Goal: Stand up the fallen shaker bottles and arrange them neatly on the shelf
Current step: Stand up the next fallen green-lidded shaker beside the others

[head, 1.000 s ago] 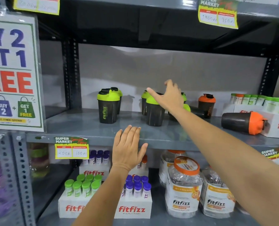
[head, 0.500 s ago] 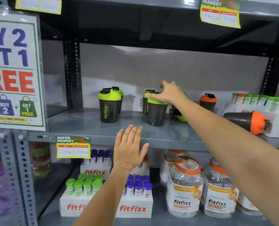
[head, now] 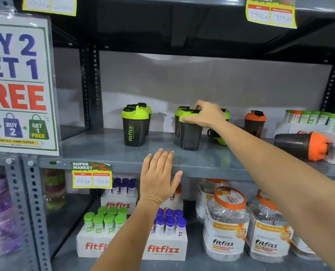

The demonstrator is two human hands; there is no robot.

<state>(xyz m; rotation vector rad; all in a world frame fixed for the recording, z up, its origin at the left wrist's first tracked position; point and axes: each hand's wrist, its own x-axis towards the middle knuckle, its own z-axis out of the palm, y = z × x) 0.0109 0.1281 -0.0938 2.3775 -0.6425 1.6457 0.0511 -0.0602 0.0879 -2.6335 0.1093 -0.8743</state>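
On the grey shelf (head: 112, 153) two dark green-lidded shaker bottles (head: 134, 126) stand upright at the left, one behind the other. My right hand (head: 207, 115) grips the green lid of an upright shaker bottle (head: 190, 136) in the middle; another stands just behind it. A green-lidded shaker (head: 217, 136) lies fallen behind my forearm, mostly hidden. One orange-lidded shaker (head: 254, 122) stands upright at the back right, and an orange-lidded shaker (head: 301, 144) lies on its side at the right. My left hand (head: 159, 177) hovers flat and open at the shelf's front edge.
A white box of tubes (head: 319, 124) sits at the shelf's far right. The shelf below holds fitfizz tube boxes (head: 164, 249) and large orange-lidded jars (head: 227, 225). A promo sign (head: 18, 85) hangs at the left. A price tag (head: 92, 178) is stuck on the shelf edge.
My right hand came down from above the middle bottles and closed over the front green lid. My left hand stayed where it was.
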